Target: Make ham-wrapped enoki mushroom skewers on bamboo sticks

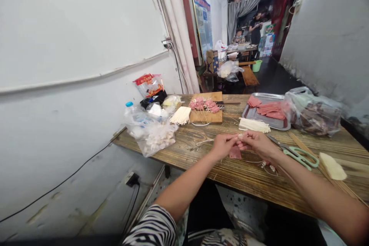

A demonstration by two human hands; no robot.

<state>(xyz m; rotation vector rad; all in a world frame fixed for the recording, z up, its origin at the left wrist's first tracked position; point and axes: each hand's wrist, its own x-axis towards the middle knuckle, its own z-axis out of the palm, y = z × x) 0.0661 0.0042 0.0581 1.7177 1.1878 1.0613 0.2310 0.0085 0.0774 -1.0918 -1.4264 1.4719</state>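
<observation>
My left hand (pixel 225 145) and my right hand (pixel 256 143) meet above the wooden table, fingertips pinched together around a small pale bit that looks like enoki mushrooms. Directly beneath the fingers lies a pink ham slice (pixel 235 153). Just beyond my hands rests a bunch of enoki mushrooms (pixel 253 125). Loose enoki strands (pixel 205 142) lie left of my left hand, and more scraps (pixel 269 167) are under my right wrist. Scissors with green handles (pixel 301 157) lie beside my right forearm.
A metal tray (pixel 248 113) of ham slices (pixel 271 108) and a bulging plastic bag (pixel 315 113) stand at the back right. Ham rolls on skewers (pixel 204 103) lie on a cutting board (pixel 213 117). Bags (pixel 152 134) crowd the left end. Two people are in the background.
</observation>
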